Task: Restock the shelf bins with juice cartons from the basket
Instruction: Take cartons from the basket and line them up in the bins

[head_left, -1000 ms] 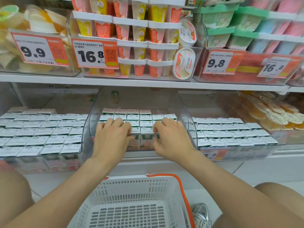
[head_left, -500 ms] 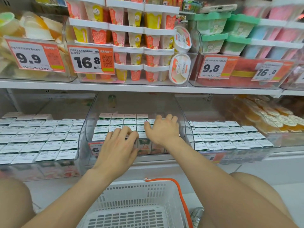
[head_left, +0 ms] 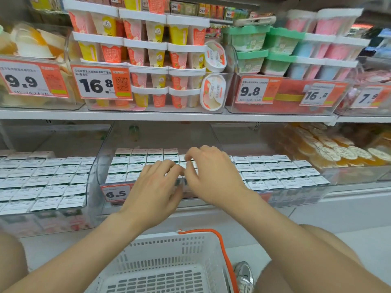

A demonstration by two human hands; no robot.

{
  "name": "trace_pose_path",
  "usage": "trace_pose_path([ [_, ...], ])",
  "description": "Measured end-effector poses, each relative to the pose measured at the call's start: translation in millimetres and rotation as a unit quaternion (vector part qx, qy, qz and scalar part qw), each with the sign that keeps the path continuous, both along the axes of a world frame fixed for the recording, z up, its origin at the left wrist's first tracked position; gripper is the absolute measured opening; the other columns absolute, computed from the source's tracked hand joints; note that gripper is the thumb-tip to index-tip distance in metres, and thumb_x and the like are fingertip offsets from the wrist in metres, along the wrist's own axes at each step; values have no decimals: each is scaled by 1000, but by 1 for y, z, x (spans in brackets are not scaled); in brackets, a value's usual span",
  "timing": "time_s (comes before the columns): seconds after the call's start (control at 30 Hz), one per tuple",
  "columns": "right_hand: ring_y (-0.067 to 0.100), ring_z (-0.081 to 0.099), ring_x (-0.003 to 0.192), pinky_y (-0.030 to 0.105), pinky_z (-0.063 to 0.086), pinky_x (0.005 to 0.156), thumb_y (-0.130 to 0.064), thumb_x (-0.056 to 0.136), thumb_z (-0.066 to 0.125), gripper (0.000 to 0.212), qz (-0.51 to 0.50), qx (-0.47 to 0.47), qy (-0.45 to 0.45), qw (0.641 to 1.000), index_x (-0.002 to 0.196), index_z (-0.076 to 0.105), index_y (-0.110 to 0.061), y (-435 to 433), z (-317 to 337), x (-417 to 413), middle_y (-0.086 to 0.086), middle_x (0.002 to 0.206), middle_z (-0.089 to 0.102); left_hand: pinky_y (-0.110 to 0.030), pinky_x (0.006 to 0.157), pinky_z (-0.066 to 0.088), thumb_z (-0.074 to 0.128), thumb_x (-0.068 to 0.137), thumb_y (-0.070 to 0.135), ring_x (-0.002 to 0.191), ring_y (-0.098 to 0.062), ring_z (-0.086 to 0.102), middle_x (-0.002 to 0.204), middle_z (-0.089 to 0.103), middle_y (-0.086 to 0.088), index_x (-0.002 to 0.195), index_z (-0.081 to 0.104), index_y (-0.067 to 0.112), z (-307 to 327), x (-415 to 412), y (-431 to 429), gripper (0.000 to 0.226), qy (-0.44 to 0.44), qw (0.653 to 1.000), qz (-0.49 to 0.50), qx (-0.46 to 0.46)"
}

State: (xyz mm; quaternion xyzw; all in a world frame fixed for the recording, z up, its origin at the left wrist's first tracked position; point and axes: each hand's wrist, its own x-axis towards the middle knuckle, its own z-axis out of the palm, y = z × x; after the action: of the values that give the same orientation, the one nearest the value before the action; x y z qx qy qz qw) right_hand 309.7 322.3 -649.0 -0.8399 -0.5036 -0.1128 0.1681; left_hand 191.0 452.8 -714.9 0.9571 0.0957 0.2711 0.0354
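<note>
Small white-topped juice cartons [head_left: 135,160] fill the clear middle bin [head_left: 96,166] on the lower shelf in tight rows. Both hands are over the bin's front half. My left hand [head_left: 155,187] lies palm down with its fingers spread on the carton tops. My right hand [head_left: 211,176] hovers just right of it, fingers bent down so the tips touch the cartons; no carton is gripped. The white plastic basket [head_left: 169,261] with an orange handle sits on the floor below my arms, and the part in view holds nothing.
Matching carton bins stand to the left [head_left: 42,182] and right [head_left: 281,172]. A 6.5 price tag [head_left: 116,193] hangs on the middle bin's front. The upper shelf [head_left: 169,116] carries dessert cups and price tags. My knees and a shoe [head_left: 243,275] flank the basket.
My right hand first reached toward the bin's back right, then drew back toward the left hand with its fingers bent. My left hand slid slightly forward over the cartons. The view shifted slightly.
</note>
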Motion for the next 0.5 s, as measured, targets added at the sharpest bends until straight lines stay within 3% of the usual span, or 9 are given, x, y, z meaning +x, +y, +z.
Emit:
trace_pose_path([
  [0.1, 21, 62, 94, 39, 50, 82, -18, 96, 48, 23, -10, 73, 95, 993, 106, 67, -23, -49, 4, 35, -1, 99, 68, -39, 80, 43, 62, 90, 30, 97, -21, 54, 107, 55, 7, 112, 59, 25, 9, 23, -37, 23, -15, 999, -35, -5],
  [0.17, 23, 62, 89, 41, 53, 80, -12, 92, 46, 24, -48, 78, 98, 991, 101, 66, -24, -74, 3, 68, -1, 95, 68, -40, 81, 45, 61, 90, 29, 97, -22, 54, 106, 56, 4, 113, 60, 22, 14, 44, -66, 24, -41, 997, -56, -14],
  [0.27, 26, 61, 92, 44, 54, 82, -7, 88, 49, 26, -90, -19, 70, 993, 100, 64, -24, -102, 4, 117, 1, 97, 64, -41, 84, 44, 59, 89, 29, 98, -26, 53, 107, 57, 1, 112, 60, 19, 18, 82, -107, 25, -68, 994, -80, 10],
  [0.37, 25, 59, 100, 42, 49, 88, -10, 81, 57, 27, -88, -141, 40, 985, 102, 63, -27, -135, -4, 149, -2, 101, 59, -43, 87, 41, 52, 91, 40, 99, -27, 55, 101, 60, 3, 105, 65, 22, 8, 115, -130, 27, -38, 996, -76, 30],
  [0.43, 22, 58, 103, 43, 50, 90, -16, 74, 61, 32, -93, -145, 53, 984, 103, 64, -30, -159, -17, 160, -4, 103, 58, -42, 84, 39, 51, 90, 52, 93, -26, 57, 92, 63, 4, 98, 69, 24, -1, 132, -137, 35, -7, 997, -61, 46],
  [0.5, 19, 56, 104, 43, 49, 93, -25, 71, 64, 36, -91, -140, 58, 984, 106, 64, -32, -181, -30, 168, -6, 104, 58, -42, 82, 35, 63, 87, 57, 87, -25, 60, 84, 64, 5, 89, 70, 26, -9, 142, -139, 32, 20, 996, -43, 71],
])
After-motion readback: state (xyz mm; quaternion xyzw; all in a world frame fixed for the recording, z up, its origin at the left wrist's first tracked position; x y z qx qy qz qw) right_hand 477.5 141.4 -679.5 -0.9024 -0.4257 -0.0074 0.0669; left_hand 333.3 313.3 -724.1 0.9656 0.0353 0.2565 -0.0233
